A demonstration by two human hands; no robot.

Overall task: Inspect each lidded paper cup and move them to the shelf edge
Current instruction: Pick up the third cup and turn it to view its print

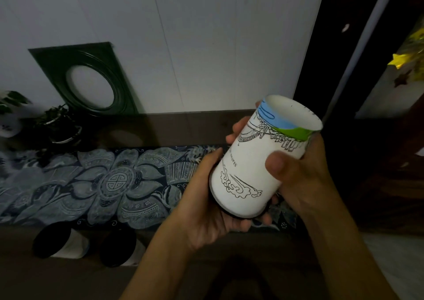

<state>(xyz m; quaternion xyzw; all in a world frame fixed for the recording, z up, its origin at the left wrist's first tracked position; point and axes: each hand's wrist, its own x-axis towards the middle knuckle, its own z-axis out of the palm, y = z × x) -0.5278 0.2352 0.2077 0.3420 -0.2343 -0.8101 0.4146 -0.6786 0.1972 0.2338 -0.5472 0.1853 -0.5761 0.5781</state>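
- Paper cup (257,160), white with black line drawings and a blue-green band, is held off the shelf in both hands, right of centre in the frame, tilted, one circular end pointing up and away toward the upper right.
- Left hand (206,208) cups the near, lower end: palm under it, fingers wrapped round the far side, thumb along the left wall.
- Right hand (305,173) grips the side wall, thumb pressed flat on the printed face, other fingers hidden behind the cup.
- A dark rim shows at the near end in the left palm; probably the lid, so the cup looks inverted with its base up. Can't confirm from here.
- Handling, my read: thin paper wall, light, dents under a hard thumb squeeze. Stiffest at the lid ring and the base ring, so take it there, or spread the fingers round the wall. Surface looks matte, not slippery. If the lid is only pressed on, support it from below as the left hand does now.
- Two more lidded cups (62,242) (121,247) with black lids lie on their sides at lower left, near the front edge of the shelf (174,125).
- A blue patterned cloth (110,180) runs across the shelf under the hands.
- Dark square frame with a round opening (89,82) leans on the white wall at upper left; potted plants (59,125) sit at far left.
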